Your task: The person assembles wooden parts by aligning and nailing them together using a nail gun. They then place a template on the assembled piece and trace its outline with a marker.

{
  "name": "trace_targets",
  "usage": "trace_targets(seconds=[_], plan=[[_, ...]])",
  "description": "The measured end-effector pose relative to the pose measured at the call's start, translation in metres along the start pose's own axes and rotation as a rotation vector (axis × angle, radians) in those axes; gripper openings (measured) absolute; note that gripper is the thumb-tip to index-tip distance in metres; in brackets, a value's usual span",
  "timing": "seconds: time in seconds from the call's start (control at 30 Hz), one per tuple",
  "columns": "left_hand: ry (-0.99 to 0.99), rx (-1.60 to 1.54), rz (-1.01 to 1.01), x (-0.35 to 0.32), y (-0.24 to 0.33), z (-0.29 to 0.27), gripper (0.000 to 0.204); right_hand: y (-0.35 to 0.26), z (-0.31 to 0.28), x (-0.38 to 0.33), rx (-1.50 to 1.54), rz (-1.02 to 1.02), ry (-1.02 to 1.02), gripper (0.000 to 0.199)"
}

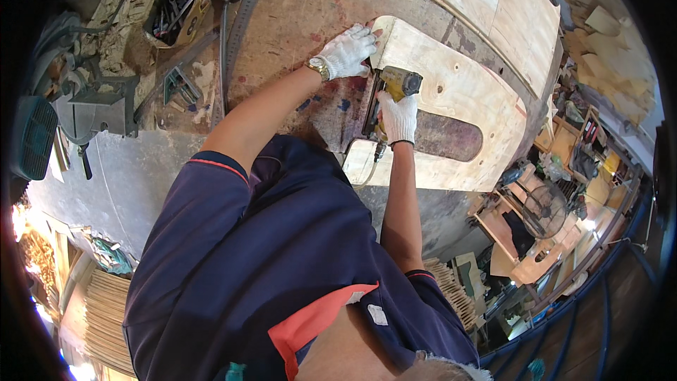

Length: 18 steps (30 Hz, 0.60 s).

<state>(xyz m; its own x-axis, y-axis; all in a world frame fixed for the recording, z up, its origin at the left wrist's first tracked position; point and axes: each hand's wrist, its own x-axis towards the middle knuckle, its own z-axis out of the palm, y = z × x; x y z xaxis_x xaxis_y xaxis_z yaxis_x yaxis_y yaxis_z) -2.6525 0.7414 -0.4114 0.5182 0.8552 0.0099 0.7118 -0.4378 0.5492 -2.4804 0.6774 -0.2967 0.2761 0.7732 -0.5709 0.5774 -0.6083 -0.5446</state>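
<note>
My right hand (399, 118), in a white knit glove, is wrapped round the grip of a yellow air nailer (402, 82). A thin hose (372, 171) runs from the tool's lower end. The nailer lies over the left end of a pale plywood panel (441, 63), which has a long round-ended cutout showing the darker tabletop. My left hand (345, 52), also gloved, rests with fingers stretched out at the panel's upper left corner. Its fingertips reach the edge; whether they press on the wood I cannot tell. The nailer's tip is hidden.
More plywood (486, 0) lies at the far right of the stained worktable (282, 21). A long metal ruler (248, 14) and a cut-open container of wrenches (176, 17) are on the left. A vise (99, 107) stands at the left edge. A fan (544, 210) sits among clutter at the right.
</note>
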Motion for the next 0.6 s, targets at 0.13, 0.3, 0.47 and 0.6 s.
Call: trace_targets(seconds=[0.13, 0.3, 0.47, 0.6], plan=[[0.044, 0.014, 0.022, -0.002, 0.0, 0.0, 0.068, 0.008, 0.0, 0.004, -0.048, -0.011, -0.011, 0.022], [-0.002, 0.023, 0.01, 0.0, -0.001, 0.002, 0.067, 0.007, -0.001, 0.011, -0.15, -0.174, 0.052, 0.024], [0.091, 0.021, -0.003, -0.001, 0.0, 0.008, 0.065, -0.012, -0.015, 0.011, 0.045, -0.019, -0.024, 0.026], [0.119, 0.079, -0.023, -0.003, 0.001, 0.011, 0.057, -0.027, -0.019, 0.021, 0.074, -0.097, 0.026, 0.025]])
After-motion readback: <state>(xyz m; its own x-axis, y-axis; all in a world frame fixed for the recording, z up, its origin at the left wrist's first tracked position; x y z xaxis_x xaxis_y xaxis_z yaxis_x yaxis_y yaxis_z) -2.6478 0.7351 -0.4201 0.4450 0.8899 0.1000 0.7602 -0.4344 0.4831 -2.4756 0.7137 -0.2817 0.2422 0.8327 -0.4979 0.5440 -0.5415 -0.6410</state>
